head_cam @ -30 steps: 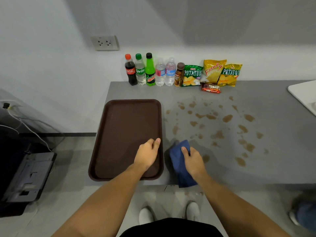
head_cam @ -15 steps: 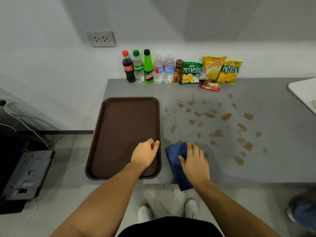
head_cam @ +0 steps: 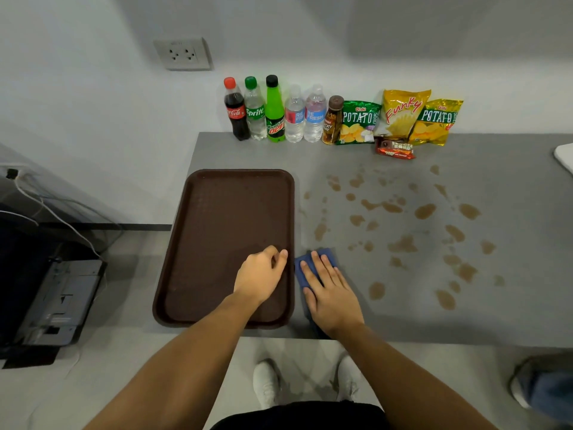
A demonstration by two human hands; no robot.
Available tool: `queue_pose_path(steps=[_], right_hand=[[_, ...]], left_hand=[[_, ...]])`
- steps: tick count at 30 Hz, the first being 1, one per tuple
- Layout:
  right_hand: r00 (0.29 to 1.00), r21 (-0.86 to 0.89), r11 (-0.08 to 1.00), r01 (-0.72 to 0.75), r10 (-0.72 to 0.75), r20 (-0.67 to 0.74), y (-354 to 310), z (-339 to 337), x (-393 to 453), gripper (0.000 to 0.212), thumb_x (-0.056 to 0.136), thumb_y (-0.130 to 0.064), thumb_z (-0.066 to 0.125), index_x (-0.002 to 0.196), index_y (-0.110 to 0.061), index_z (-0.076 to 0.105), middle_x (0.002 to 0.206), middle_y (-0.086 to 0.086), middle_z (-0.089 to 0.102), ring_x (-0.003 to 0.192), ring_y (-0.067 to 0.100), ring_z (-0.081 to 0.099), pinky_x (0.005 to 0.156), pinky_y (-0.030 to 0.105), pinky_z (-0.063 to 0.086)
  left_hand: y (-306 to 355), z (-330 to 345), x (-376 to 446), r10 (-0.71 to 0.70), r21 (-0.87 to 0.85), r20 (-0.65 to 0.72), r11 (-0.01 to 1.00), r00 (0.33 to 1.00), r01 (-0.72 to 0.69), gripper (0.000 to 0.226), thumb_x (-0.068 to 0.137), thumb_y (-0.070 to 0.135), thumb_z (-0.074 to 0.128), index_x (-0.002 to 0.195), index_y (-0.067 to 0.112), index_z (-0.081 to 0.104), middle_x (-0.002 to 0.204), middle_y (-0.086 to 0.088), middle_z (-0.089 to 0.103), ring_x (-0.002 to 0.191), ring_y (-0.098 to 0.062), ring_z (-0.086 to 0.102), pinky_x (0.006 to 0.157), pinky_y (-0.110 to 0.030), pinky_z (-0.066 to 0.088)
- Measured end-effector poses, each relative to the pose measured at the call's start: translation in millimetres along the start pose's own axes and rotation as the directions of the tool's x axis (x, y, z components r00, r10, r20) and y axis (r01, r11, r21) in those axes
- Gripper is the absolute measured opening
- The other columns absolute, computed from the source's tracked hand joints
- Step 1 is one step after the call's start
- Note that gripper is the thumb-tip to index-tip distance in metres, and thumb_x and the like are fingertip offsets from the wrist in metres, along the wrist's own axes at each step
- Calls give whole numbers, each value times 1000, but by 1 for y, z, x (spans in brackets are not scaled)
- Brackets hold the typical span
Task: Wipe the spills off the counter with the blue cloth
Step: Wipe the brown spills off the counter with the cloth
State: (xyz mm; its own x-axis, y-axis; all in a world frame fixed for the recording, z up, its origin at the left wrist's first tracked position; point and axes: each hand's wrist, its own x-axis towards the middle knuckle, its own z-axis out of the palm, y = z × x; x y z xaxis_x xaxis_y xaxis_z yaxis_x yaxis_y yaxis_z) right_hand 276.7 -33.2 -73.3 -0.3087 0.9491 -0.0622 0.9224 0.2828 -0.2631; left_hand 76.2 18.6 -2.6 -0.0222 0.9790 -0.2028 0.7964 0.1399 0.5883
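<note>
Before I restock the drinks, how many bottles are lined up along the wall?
6, in a row at the back of the counter, left to right: Coca-Cola, Sprite, Mountain Dew, two Refresh waters, and a small brown bottle. None seems hidden.

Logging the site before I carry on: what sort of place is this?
Probably a snack or pantry counter: a grey counter holding a row of drink bottles, chip bags and a brown serving tray.
</note>
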Motion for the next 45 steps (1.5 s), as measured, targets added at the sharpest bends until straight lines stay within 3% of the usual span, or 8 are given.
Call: queue_pose_path(steps=[8,17,21,25,28,33,39,45], right_hand=[[987,64,985,-159,160,-15,26,-16,34,61,108,-46,28,164,-31,9,172,-4,-4,159,18,-6,129,37,5],[957,61,955,-290,291,-17,67,-25,-7,62,108,-47,28,163,-32,4,172,-5,-7,158,16,-11,129,38,3],[946,11,946,-324,324,11,58,-18,-25,64,107,-48,23,163,-29,-1,172,0,-9,157,18,-13,128,38,-2],[956,-12,956,-293,293,-3,27,-8,-34,64,106,-46,22,164,-23,5,172,5,0,159,24,-4,128,41,6],[983,24,983,-183,183,-20,5,-2,-24,62,106,-43,28,164,-23,14,172,4,8,159,25,4,128,42,15],[999,92,994,-53,53,-3,5,-8,15,62,107,-46,26,164,-31,8,173,-2,1,159,19,-4,129,38,8],[992,91,988,-123,122,12,31,-18,38,61,107,-48,23,163,-33,5,172,-5,-6,158,17,-10,129,37,1],[959,57,959,-277,280,-47,81,-30,18,63,107,-45,32,164,-25,14,172,1,1,159,21,-2,130,41,7]], left_hand=[[4,1,1,-13,30,14,999,1000,12,40,104,52,44,82,21,55,59,-1,60,59,-20,61,59,-37,50],[22,2,-1,-1,18,45,1000,999,0,39,105,52,43,75,27,47,57,0,58,56,-19,58,52,-32,39],[28,3,0,12,19,49,1000,999,-12,40,105,52,43,80,23,53,59,-1,59,60,-22,59,56,-35,44],[31,6,1,17,12,39,1000,999,-17,41,105,52,43,82,20,55,60,-2,61,60,-22,61,56,-36,47],[30,10,0,18,-4,20,1000,1000,-18,42,104,53,44,76,23,52,57,1,59,57,-19,59,55,-34,46],[26,15,1,13,-6,-30,1000,999,-13,41,104,50,47,74,22,51,54,3,55,54,-18,57,55,-37,49],[31,19,-2,31,-3,-21,1000,999,-31,44,104,50,46,70,23,47,54,1,54,53,-18,56,52,-35,45],[48,25,-3,78,21,25,997,997,-79,46,105,48,45,73,16,49,59,3,53,58,-22,56,53,-33,36]])
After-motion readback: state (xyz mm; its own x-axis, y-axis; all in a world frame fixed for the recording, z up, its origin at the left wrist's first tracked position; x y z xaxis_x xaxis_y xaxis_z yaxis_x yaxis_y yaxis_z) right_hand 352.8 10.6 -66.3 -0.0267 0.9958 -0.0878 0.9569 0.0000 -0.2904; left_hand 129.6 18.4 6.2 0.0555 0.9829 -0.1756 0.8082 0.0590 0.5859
